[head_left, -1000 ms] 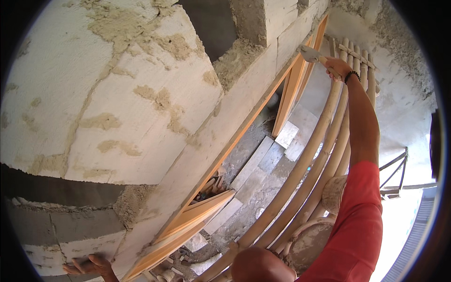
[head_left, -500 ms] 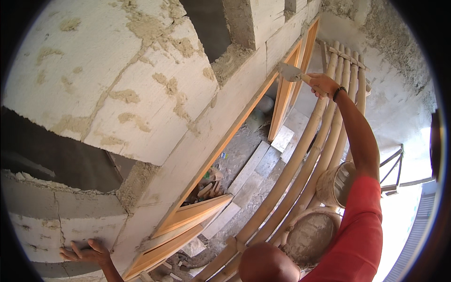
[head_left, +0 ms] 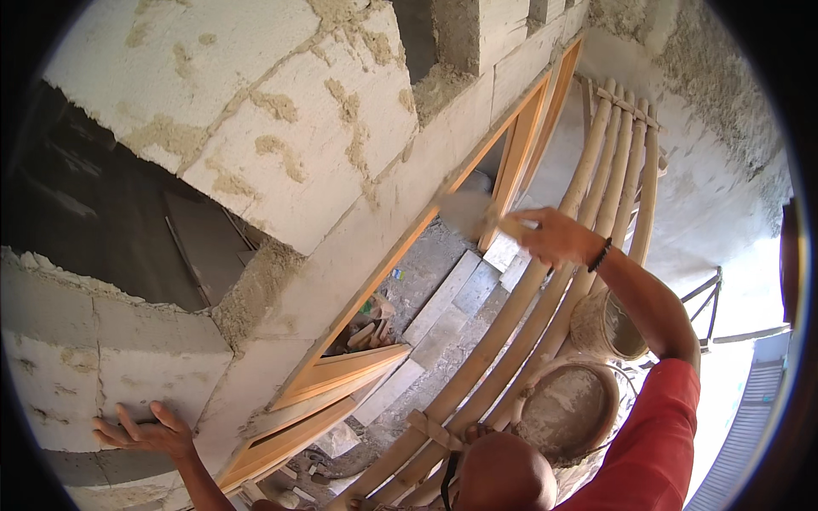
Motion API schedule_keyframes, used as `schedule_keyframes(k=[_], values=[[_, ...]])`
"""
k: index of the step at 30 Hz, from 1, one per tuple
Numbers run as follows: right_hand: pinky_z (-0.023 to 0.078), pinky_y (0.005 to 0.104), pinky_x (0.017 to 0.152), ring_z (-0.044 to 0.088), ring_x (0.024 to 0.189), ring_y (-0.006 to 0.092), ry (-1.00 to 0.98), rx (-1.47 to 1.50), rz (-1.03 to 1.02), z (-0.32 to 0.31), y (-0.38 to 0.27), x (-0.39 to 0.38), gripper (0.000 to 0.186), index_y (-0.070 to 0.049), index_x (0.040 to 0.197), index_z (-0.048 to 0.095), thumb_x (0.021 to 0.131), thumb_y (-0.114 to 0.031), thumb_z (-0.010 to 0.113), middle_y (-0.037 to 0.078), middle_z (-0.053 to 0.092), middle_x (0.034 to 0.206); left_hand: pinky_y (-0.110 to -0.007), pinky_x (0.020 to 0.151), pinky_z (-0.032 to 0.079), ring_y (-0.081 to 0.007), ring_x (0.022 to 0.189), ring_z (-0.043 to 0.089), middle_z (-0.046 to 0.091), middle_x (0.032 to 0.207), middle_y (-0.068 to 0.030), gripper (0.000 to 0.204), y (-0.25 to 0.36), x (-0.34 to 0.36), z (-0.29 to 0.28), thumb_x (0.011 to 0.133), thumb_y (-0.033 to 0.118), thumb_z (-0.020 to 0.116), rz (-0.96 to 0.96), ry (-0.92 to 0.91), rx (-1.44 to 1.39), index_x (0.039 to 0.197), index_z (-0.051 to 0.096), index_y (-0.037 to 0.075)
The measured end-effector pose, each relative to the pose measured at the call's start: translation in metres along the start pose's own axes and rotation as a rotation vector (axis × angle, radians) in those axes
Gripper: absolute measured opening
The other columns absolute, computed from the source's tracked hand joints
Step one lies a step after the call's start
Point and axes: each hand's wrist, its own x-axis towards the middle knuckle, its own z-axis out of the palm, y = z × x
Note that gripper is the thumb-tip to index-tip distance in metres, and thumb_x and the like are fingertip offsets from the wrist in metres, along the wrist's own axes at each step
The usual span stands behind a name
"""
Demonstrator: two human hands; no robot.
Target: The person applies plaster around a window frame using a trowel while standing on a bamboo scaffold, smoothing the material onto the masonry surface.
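Trowel point(head_left: 469, 215) held beside a pale block wall point(head_left: 319, 198).
Left hand point(head_left: 152, 433) at eight o'clock, fingers fanned on the wall; mortar bucket point(head_left: 567, 410) at half past four; right hand point(head_left: 558, 237) at three, wrapped around the trowel's handle, blade near centre toward two; wooden poles point(head_left: 497, 345) beneath.

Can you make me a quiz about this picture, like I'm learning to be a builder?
1. What does the right hand hold?
A) a brush
B) a trowel
C) a saw

2. True or false: the left hand is gripping a tool.

3. Fill in the colour: the right sleeve is ____.

Key: 1. B. 2. False: its fingers are spread against a pale block. 3. Red.
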Motion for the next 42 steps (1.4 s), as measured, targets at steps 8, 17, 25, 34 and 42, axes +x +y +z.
schedule_keyframes(k=[8, 17, 25, 34, 42], values=[[0.04, 0.0282, 0.038, 0.051, 0.046, 0.0118, 0.435, 0.095, -0.132, -0.007, 0.025, 0.01, 0.047, -0.009, 0.14, 0.051, 0.093, -0.015, 0.058, 0.002, 0.053, 0.064, -0.063, 0.112, 0.019, -0.044, 0.142, 0.018, 0.025, 0.153, -0.0238, 0.054, -0.012, 0.001, 0.003, 0.099, 0.042, 0.052, 0.024, 0.051, -0.001, 0.137, 0.04, 0.005], [0.041, 0.0261, 0.042, 0.05, 0.048, 0.0094, 0.214, -0.137, -0.082, 0.093, 0.002, -0.013, 0.054, -0.003, 0.143, 0.047, 0.092, -0.018, 0.057, 0.001, 0.053, 0.067, -0.057, 0.109, 0.017, -0.038, 0.138, 0.018, 0.026, 0.148, -0.0226, 0.055, -0.015, -0.004, 0.016, 0.097, 0.046, 0.053, 0.108, 0.076, -0.037, 0.133, 0.042, 0.004], [0.052, 0.0325, 0.069, 0.066, 0.073, 0.0225, 0.042, -0.564, -0.395, 0.081, 0.005, -0.076, 0.058, -0.005, 0.137, 0.053, 0.081, -0.004, 0.066, 0.013, 0.067, 0.088, -0.059, 0.107, 0.02, -0.0406, 0.133, 0.022, 0.029, 0.147, -0.0229, 0.055, -0.012, -0.011, 0.015, 0.096, 0.049, 0.053, -0.001, 0.062, -0.05, 0.13, 0.046, 0.006], [0.044, 0.0413, 0.087, 0.057, 0.095, 0.0259, 0.295, -1.345, -0.861, 0.059, -0.026, -0.026, 0.051, -0.012, 0.124, 0.06, 0.075, 0.0, 0.065, 0.006, 0.062, 0.097, -0.059, 0.109, 0.018, -0.0429, 0.138, 0.018, 0.033, 0.147, -0.0251, 0.055, -0.013, -0.011, 0.017, 0.096, 0.05, 0.051, -0.021, 0.113, -0.097, 0.129, 0.052, 0.006], [0.042, 0.0441, 0.092, 0.057, 0.102, 0.0268, 0.396, -1.406, -0.841, 0.037, 0.005, 0.084, 0.049, -0.018, 0.126, 0.059, 0.08, -0.002, 0.061, 0.005, 0.061, 0.108, -0.061, 0.11, 0.02, -0.0474, 0.141, 0.014, 0.032, 0.15, -0.0241, 0.056, -0.014, -0.011, 0.009, 0.094, 0.048, 0.056, -0.113, 0.042, -0.07, 0.129, 0.06, 0.004]])
